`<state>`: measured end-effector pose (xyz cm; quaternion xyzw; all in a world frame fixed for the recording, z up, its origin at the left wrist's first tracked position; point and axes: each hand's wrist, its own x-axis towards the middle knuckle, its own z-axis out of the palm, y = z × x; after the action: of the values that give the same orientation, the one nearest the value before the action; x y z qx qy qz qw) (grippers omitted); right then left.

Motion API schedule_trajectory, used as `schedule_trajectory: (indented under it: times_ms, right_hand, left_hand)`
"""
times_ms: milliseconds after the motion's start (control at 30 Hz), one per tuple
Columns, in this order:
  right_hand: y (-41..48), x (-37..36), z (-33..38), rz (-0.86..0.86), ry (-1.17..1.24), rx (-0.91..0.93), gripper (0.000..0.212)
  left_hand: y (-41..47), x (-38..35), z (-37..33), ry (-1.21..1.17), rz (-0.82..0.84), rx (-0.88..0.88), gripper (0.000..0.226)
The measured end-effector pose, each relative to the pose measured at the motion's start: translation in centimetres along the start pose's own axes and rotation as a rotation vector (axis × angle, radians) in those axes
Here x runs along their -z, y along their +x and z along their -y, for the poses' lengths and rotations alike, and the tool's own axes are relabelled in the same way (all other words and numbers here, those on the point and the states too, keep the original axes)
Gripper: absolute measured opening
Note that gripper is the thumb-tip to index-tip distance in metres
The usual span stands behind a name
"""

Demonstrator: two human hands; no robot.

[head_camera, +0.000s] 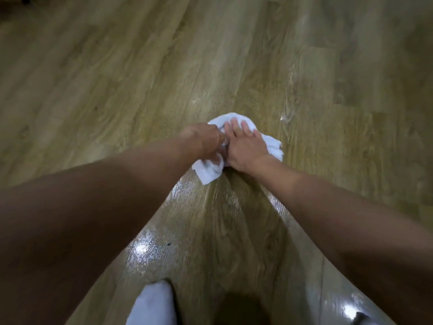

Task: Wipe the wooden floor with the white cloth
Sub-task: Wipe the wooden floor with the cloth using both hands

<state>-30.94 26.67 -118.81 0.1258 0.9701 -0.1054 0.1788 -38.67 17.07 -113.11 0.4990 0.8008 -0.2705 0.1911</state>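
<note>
As left hand (203,142) grips cloth (209,171), wet floor (117,66)

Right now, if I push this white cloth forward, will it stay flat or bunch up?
Probably bunches: the white cloth already lies crumpled and floppy under your right hand. It likely slides easily, since the wooden floor shines wet nearby. Probably light, maybe damp.

White cloth (208,171) middle hidden under my left hand (202,141) and right hand (246,146). Left fingertips unseen, buried in folds. Nearer me than grip, pale fabric (152,306) cut by frame edge.
</note>
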Motion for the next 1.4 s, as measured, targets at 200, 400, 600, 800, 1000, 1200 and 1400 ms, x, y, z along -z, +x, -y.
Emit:
schedule_trajectory:
  times_ms: [200, 400, 600, 800, 1000, 1200, 1400]
  right_hand:
    - [-7.5, -4.9, 3.0, -0.120, -0.016, 0.079, 0.067]
    - [-3.7, -3.1, 3.0, -0.085, -0.061, 0.054, 0.070]
    - [-1.3, -0.8, 4.6, 0.025, -0.046, -0.050, 0.072]
    - [-7.2, -2.0, 4.8, 0.049, 0.105, -0.036, 0.062]
    - [1.4, -0.6, 5.1, -0.092, 0.029, -0.029, 0.062]
    - [-0.9, -2.6, 8.3, -0.172, 0.090, 0.066, 0.060]
    - [-1.5, -4.7, 9.9, -0.152, -0.030, 0.135, 0.056]
  left_hand:
    - [-4.8, -4.1, -2.5, -0.074, -0.081, -0.081, 0.049]
    - [-2.9, -3.9, 1.4, -0.109, -0.068, -0.116, 0.067]
    - [-2.0, -3.0, 2.4, -0.065, 0.047, -0.048, 0.068]
    - [-3.3, -3.5, 1.1, -0.054, -0.050, -0.135, 0.049]
    - [-0.8, -3.5, 6.6, -0.294, -0.073, 0.063, 0.079]
    - [-3.6, -7.3, 5.5, -0.219, -0.027, 0.065, 0.092]
    - [-5.9, -11.7, 7.0, -0.347, -0.082, 0.016, 0.091]
